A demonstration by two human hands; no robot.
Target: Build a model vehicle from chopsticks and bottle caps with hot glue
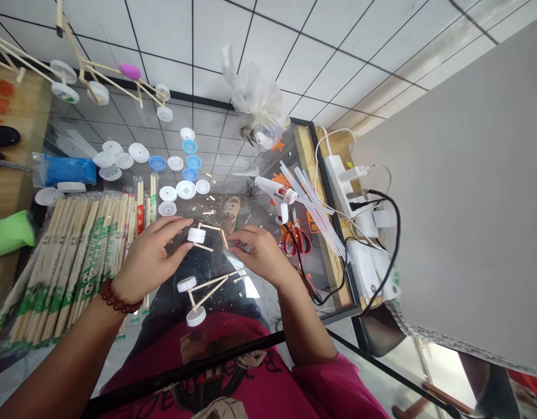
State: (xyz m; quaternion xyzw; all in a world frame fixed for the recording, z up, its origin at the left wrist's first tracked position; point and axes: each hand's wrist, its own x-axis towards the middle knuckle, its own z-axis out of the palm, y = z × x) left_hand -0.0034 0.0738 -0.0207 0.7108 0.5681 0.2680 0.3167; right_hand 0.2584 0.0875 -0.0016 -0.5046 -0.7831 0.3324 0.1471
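Near the middle of the glass table, my left hand has its fingers apart around a pair of stacked white caps with small sticks beside them. My right hand pinches a short wooden stick at the right end of this small stick piece. Closer to my body lies a triangular frame of sticks with a white cap at each of two corners. Whether my left fingertips touch the caps is hard to tell.
Wrapped chopsticks cover the left side. Loose caps lie beyond my hands. A glue gun, red scissors, glue sticks and a power strip with cables are at the right. A plastic bag sits at the far edge.
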